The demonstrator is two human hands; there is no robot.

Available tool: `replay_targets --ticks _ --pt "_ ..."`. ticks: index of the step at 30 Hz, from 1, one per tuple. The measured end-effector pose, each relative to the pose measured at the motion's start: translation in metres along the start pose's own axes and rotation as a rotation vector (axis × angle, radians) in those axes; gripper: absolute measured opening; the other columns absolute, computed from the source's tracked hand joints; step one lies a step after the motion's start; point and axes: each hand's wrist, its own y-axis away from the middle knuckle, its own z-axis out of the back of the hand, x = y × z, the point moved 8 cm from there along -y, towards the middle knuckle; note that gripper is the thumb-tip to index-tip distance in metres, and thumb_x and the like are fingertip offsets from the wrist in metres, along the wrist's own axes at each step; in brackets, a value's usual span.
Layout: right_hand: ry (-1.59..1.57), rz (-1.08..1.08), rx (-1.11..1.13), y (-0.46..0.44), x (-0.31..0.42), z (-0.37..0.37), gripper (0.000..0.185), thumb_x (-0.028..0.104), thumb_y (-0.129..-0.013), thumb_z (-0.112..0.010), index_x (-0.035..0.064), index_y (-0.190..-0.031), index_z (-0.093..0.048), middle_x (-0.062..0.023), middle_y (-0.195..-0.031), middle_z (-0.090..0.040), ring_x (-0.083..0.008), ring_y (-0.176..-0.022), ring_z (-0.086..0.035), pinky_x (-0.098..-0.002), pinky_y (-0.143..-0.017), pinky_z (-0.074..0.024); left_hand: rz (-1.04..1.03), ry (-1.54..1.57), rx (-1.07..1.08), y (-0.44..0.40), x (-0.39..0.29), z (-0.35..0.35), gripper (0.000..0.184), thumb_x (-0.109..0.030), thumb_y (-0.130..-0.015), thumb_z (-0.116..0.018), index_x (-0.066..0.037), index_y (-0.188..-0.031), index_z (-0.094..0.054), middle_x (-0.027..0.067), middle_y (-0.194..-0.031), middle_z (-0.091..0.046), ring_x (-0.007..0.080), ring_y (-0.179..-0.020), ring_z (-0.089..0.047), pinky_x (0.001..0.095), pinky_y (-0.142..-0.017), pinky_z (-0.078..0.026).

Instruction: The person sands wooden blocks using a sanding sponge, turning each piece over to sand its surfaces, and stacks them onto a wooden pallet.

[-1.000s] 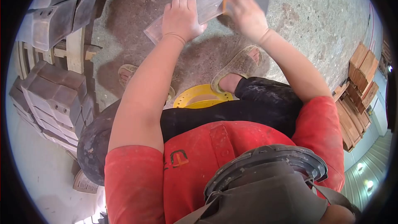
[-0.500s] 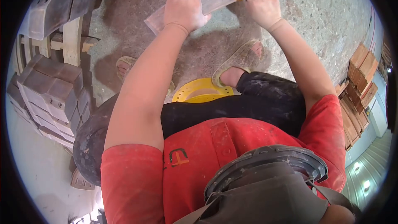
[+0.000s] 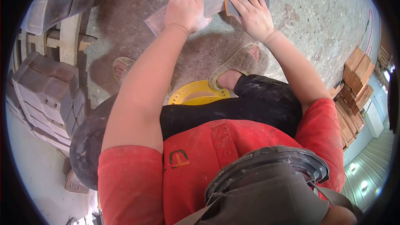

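Observation:
A long greyish-brown panel [image 3: 214, 1] lies slanted at the top of the view, above the floor. My left hand [image 3: 185, 10] is clasped over its left part, fingers across the top and thumb along the near side. My right hand [image 3: 251, 13] presses a dark grey sanding pad [image 3: 264, 1] with an orange edge against the panel's right part. The fingers of that hand are spread over the pad, and its underside is hidden. Part of the panel's far side runs near the upper frame edge.
A yellow round stool [image 3: 196, 89] shows beneath my legs, with my sandalled feet [image 3: 239, 62] on the concrete floor [image 3: 300, 29]. Grey moulded pieces [image 3: 48, 85] are stacked at left by a wooden pallet [image 3: 71, 37]. Wooden blocks [image 3: 356, 73] are piled at right.
My right hand and the sanding pad have moved left and slightly down along the panel, toward my left hand. The left hand stays in place on the panel.

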Motion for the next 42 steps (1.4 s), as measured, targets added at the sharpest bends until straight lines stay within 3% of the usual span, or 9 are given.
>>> replay_targets --ticks 11,13,19,22,27,31,34,37,42 --pt "-0.084 -0.119 -0.091 -0.008 -0.017 0.01 0.07 0.022 -0.086 -0.064 0.0156 -0.147 -0.031 0.0048 -0.143 -0.049 -0.0227 -0.141 -0.032 -0.0595 -0.109 -0.024 -0.048 -0.01 0.009 -0.003 -0.007 -0.002 0.083 -0.043 -0.064 -0.08 -0.008 -0.131 -0.045 0.009 -0.116 -0.055 0.0266 -0.11 -0.052 0.0395 -0.093 -0.042" --pt "-0.033 -0.085 0.064 0.004 -0.012 0.006 0.061 0.037 -0.084 -0.063 0.0094 -0.137 -0.048 -0.0121 -0.142 -0.044 -0.0367 -0.136 -0.033 -0.0587 -0.109 -0.0267 -0.049 -0.014 -0.038 0.0 -0.007 0.003 0.084 -0.043 -0.063 -0.08 -0.008 -0.131 -0.045 0.0091 -0.115 -0.055 0.0263 -0.109 -0.052 0.0393 -0.092 -0.042" --pt "-0.057 -0.148 0.055 -0.011 -0.029 0.001 0.064 0.035 -0.087 -0.059 0.009 -0.143 -0.041 -0.0115 -0.143 -0.044 -0.0363 -0.139 -0.031 -0.0594 -0.111 -0.0234 -0.083 -0.007 0.018 0.0 -0.009 -0.002 0.084 -0.043 -0.063 -0.08 -0.008 -0.13 -0.046 0.0104 -0.116 -0.055 0.0267 -0.108 -0.053 0.0397 -0.092 -0.042" --pt "-0.118 -0.486 -0.119 -0.016 -0.075 0.016 0.058 0.029 -0.091 -0.053 0.0084 -0.144 -0.04 -0.014 -0.14 -0.048 -0.0396 -0.136 -0.033 -0.0577 -0.107 -0.0267 -0.086 -0.012 -0.047 0.0 -0.009 0.002 0.084 -0.043 -0.062 -0.08 -0.008 -0.131 -0.045 0.0104 -0.116 -0.055 0.0268 -0.108 -0.053 0.0397 -0.092 -0.042" --pt "0.057 -0.254 0.092 0.015 -0.018 -0.017 0.068 0.02 -0.081 -0.068 0.0151 -0.143 -0.04 -0.0005 -0.149 -0.042 -0.0276 -0.142 -0.03 -0.0589 -0.11 -0.0244 -0.066 0.019 0.022 0.004 -0.009 -0.002 0.083 -0.042 -0.063 -0.08 -0.009 -0.131 -0.045 0.0107 -0.117 -0.055 0.0271 -0.109 -0.053 0.0397 -0.092 -0.042" --pt "-0.004 0.131 0.024 0.012 0.002 -0.016 0.058 0.021 -0.08 -0.064 0.0225 -0.136 -0.051 -0.0017 -0.152 -0.037 -0.0321 -0.14 -0.031 -0.0607 -0.109 -0.0249 -0.066 0.002 -0.001 0.0 -0.007 -0.001 0.082 -0.042 -0.064 -0.08 -0.009 -0.131 -0.046 0.0106 -0.116 -0.056 0.0271 -0.109 -0.053 0.0394 -0.093 -0.042" --pt "0.327 -0.055 0.062 0.025 -0.066 -0.009 0.066 0.02 -0.074 -0.071 0.021 -0.137 -0.05 -0.0012 -0.151 -0.04 -0.0294 -0.136 -0.038 -0.0534 -0.107 -0.0318 -0.064 0.001 0.023 0.0 -0.007 -0.001 0.083 -0.042 -0.064 -0.08 -0.009 -0.131 -0.045 0.0106 -0.116 -0.056 0.0272 -0.109 -0.054 0.0393 -0.093 -0.042" --pt "0.093 -0.234 0.031 0.02 -0.028 -0.014 0.057 0.025 -0.079 -0.066 0.0224 -0.134 -0.052 -0.003 -0.147 -0.042 -0.0347 -0.132 -0.038 -0.0599 -0.108 -0.0267 -0.064 -0.006 0.004 0.0 -0.007 -0.001 0.082 -0.043 -0.063 -0.08 -0.009 -0.13 -0.046 0.0104 -0.116 -0.056 0.0272 -0.109 -0.053 0.0391 -0.093 -0.042" --pt "0.05 0.094 -0.007 0.011 0.008 -0.008 0.059 0.027 -0.077 -0.068 0.0216 -0.134 -0.053 -0.004 -0.142 -0.046 -0.03 -0.129 -0.041 -0.0574 -0.108 -0.027 -0.073 -0.016 -0.035 -0.001 -0.007 -0.001 0.081 -0.044 -0.063 -0.08 -0.009 -0.129 -0.047 0.01 -0.115 -0.056 0.0271 -0.109 -0.053 0.039 -0.092 -0.042"
